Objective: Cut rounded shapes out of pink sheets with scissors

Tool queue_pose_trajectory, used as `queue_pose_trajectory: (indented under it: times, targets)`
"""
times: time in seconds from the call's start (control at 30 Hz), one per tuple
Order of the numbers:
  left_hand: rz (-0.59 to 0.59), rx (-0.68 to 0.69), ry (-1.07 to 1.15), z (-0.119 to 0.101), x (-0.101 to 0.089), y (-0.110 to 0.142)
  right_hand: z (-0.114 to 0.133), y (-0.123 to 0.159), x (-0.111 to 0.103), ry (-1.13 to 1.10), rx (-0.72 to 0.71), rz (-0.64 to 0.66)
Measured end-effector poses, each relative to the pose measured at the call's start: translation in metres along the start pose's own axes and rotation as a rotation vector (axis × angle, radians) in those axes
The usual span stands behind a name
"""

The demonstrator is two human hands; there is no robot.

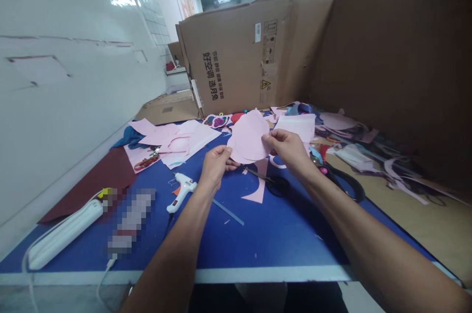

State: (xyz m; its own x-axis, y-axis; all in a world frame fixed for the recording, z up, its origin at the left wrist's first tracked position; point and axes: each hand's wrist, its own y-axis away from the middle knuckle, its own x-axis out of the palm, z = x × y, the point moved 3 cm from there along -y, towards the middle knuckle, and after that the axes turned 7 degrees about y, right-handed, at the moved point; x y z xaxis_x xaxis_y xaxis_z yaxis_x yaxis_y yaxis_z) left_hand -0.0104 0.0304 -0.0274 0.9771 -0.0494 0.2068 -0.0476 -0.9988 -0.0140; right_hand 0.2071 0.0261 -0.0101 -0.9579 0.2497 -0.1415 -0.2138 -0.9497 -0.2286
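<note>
Two rounded pink paper cutouts (250,137) overlap in front of me, held up above the table. My left hand (217,164) pinches their lower left edge between thumb and fingers. At the right edge, my right hand (287,148) grips them the same way. Just below lie black-handled scissors (277,186), resting across a curved pink paper scrap (259,190). A white glue gun (181,192) with an orange trigger lies left of my left forearm, and a clear glue stick (228,212) is beside it.
Pink sheets and scraps (191,140) cover the back left of the blue table (265,239). A white power strip (68,232) with cables lies at left. Large cardboard (239,67) walls the back and right. Large black-handled shears (344,182) and more scraps (354,155) lie at right.
</note>
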Motion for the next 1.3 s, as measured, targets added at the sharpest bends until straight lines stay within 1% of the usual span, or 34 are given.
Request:
queue_pose_trajectory:
  times: [0.17, 0.3, 0.7, 0.9, 1.1, 1.2, 1.3]
  targets:
    - [-0.066, 0.025, 0.008, -0.003, -0.006, -0.003, -0.003, -0.004, -0.005, -0.017, 0.006, -0.039]
    - [-0.094, 0.026, 0.010, -0.004, -0.011, -0.006, -0.006, -0.008, -0.009, -0.021, 0.001, -0.070]
    - [-0.110, 0.047, -0.014, -0.004, -0.020, -0.011, -0.003, -0.009, -0.015, -0.019, -0.031, -0.100]
    - [-0.117, 0.046, 0.003, -0.005, -0.021, -0.012, -0.004, -0.015, -0.029, -0.021, -0.020, -0.175]
    - [-0.130, 0.032, 0.025, -0.006, -0.021, -0.012, -0.011, -0.024, -0.046, -0.024, -0.023, -0.253]
    - [-0.183, 0.063, 0.075, -0.013, -0.029, -0.013, -0.016, -0.029, -0.052, -0.059, -0.024, -0.293]
    - [-0.281, 0.090, 0.120, -0.020, -0.040, -0.016, -0.018, -0.031, -0.054, -0.089, -0.013, -0.302]
